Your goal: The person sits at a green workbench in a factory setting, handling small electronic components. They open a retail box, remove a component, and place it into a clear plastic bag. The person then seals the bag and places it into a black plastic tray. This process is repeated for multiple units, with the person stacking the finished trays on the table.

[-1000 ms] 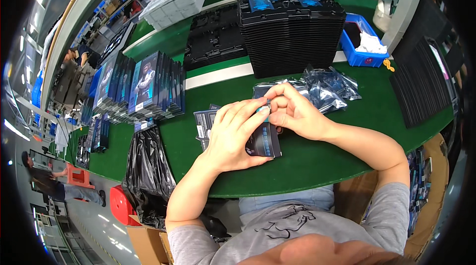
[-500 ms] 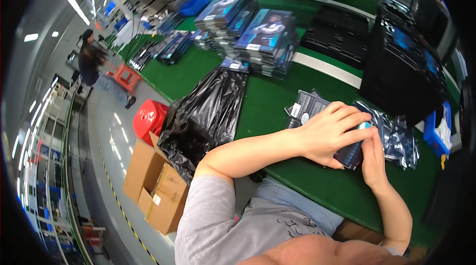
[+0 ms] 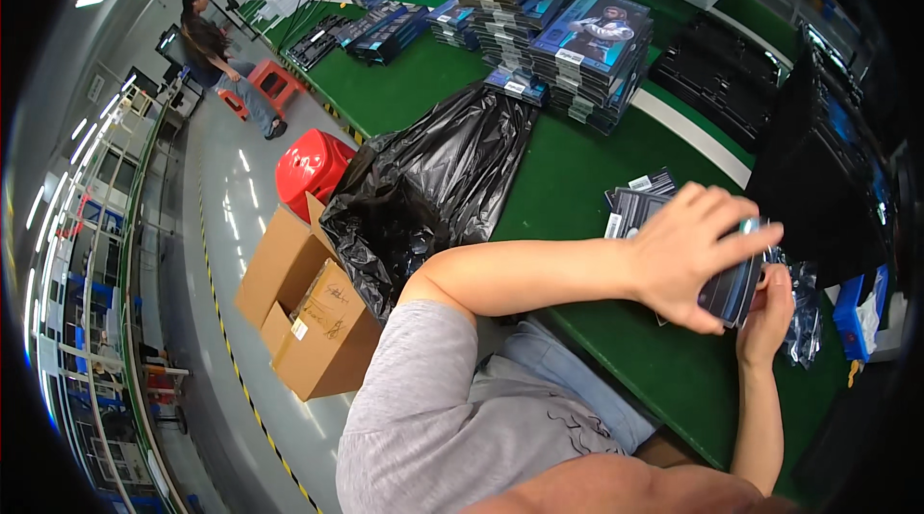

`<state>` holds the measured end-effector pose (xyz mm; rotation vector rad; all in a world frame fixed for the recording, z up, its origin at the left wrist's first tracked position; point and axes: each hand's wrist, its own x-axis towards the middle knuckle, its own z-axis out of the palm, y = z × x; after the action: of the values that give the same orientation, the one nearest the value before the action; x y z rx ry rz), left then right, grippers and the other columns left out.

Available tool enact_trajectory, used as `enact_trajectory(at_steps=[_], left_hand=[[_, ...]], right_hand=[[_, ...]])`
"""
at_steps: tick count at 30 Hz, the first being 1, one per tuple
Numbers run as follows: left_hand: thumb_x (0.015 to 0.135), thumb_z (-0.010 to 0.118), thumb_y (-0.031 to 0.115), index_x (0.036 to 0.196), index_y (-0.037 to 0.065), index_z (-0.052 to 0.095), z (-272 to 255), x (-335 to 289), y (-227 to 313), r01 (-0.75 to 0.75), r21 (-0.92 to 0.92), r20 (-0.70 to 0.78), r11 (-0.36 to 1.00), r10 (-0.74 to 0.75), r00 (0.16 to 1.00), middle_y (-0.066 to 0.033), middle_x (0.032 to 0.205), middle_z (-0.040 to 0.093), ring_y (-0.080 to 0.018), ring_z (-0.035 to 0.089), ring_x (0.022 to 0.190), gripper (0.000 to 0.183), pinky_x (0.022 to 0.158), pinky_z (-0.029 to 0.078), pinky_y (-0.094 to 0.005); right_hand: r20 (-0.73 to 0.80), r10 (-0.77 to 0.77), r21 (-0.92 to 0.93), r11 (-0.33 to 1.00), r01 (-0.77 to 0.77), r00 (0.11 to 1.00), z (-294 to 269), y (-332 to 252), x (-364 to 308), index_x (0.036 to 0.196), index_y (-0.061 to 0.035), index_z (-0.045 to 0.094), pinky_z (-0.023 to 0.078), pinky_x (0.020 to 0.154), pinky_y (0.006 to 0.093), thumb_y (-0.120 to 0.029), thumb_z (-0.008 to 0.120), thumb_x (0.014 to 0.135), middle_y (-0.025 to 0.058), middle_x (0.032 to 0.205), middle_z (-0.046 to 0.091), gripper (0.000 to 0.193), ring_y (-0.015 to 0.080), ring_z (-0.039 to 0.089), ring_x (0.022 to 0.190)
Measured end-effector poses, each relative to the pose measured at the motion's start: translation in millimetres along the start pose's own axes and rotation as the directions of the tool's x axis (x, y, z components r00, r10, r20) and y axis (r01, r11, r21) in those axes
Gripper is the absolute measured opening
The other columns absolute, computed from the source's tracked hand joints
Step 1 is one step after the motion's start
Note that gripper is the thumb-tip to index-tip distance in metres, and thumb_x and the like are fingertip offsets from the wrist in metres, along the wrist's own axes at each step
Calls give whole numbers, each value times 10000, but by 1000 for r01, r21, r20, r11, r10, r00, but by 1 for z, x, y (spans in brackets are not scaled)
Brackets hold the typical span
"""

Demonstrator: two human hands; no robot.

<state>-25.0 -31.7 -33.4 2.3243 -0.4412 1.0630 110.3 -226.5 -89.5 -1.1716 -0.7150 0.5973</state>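
A small dark flat box (image 3: 730,291) with blue-grey markings is tilted between my two hands above the green table. My left hand (image 3: 688,254) lies across it from the left, thumb at its near edge and fingers spanning its top. At its right edge my right hand (image 3: 768,314) has curled fingers on it; some fingertips are hidden. Partly under my left hand and forearm are several flat dark printed boxes (image 3: 628,213) with white labels. Clear shiny plastic wrappers (image 3: 805,321) lie just beyond my right hand.
Stacks of blue printed boxes (image 3: 599,33) stand farther back on the green table (image 3: 568,163). Black trays (image 3: 717,76) are piled at the right, near a blue bin (image 3: 851,317). To the left are a black bag (image 3: 452,172), red stool (image 3: 313,167), cardboard box (image 3: 327,331) and a person (image 3: 207,47).
My view has shifted, so the scene sits differently in it. My left fingers have lifted and spread somewhat over the box, and my right hand has curled at its edge.
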Motion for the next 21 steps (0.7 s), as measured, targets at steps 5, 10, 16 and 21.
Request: enact_trajectory(at_steps=[5, 10, 16, 21], left_hand=[[452, 888, 373, 1391, 107, 432, 9, 0, -5, -73, 137, 40, 988, 68, 997, -186, 1281, 504, -349, 523, 1095, 1077, 896, 397, -459], [462, 898, 355, 1399, 108, 422, 9, -5, -14, -84, 140, 142, 987, 64, 988, -177, 1277, 509, -342, 520, 1116, 1080, 907, 401, -453], [489, 886, 335, 1402, 121, 422, 6, -2, -14, -77, 156, 137, 985, 55, 989, -182, 1275, 510, -347, 522, 1113, 1046, 912, 397, -458], [477, 879, 327, 1402, 140, 432, 11, -4, -12, -113, 152, 139, 982, 92, 986, -190, 1278, 512, -346, 527, 1107, 1044, 926, 391, -459]], right_hand=[[-40, -198, -350, 921, 171, 979, 26, -10, 4, 1152, -35, 476, 376, 758, 277, -387, 478, 997, 61, 1068, 475, 385, 121, 424, 900], [287, -496, -761, 401, 510, 819, 31, -18, 1, 1113, -26, 532, 404, 917, 373, -101, 644, 844, 164, 1257, 428, 301, 275, 456, 1136], [204, -374, -828, 427, 363, 905, 26, -24, 5, 889, -11, 545, 396, 939, 373, 6, 557, 825, 160, 1219, 459, 67, 273, 473, 1113], [106, -227, -674, 699, 238, 968, 26, -19, 5, 899, 3, 520, 379, 882, 310, -16, 521, 786, 128, 1104, 463, 114, 219, 468, 999]])
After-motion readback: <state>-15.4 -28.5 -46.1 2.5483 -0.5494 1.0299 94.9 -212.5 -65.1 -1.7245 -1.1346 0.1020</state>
